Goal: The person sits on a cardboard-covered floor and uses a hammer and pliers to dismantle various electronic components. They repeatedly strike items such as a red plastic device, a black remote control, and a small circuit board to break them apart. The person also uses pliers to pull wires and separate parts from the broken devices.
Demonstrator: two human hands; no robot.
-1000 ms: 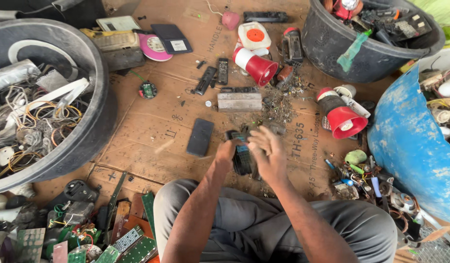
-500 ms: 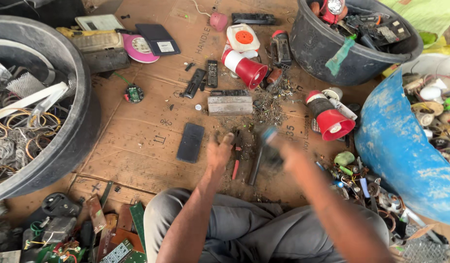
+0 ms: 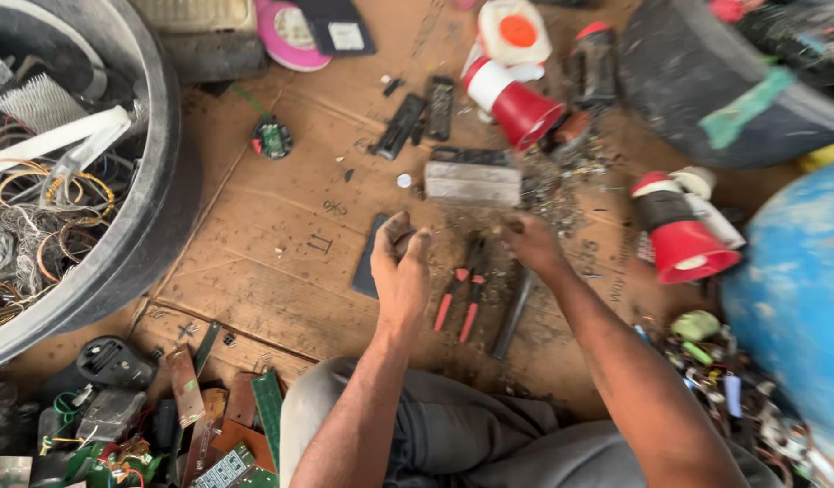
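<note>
The pliers (image 3: 460, 294) lie between the left hand (image 3: 401, 271) and the right hand (image 3: 528, 242); the block (image 3: 472, 183) lies at twelve o'clock from them, the tub (image 3: 155, 181) at nine o'clock.

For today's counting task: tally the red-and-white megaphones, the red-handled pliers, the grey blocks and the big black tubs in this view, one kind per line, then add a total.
Red-and-white megaphones: 2
Red-handled pliers: 1, lying between the left hand and right hand
Grey blocks: 1
Big black tubs: 2
Total: 6
</note>
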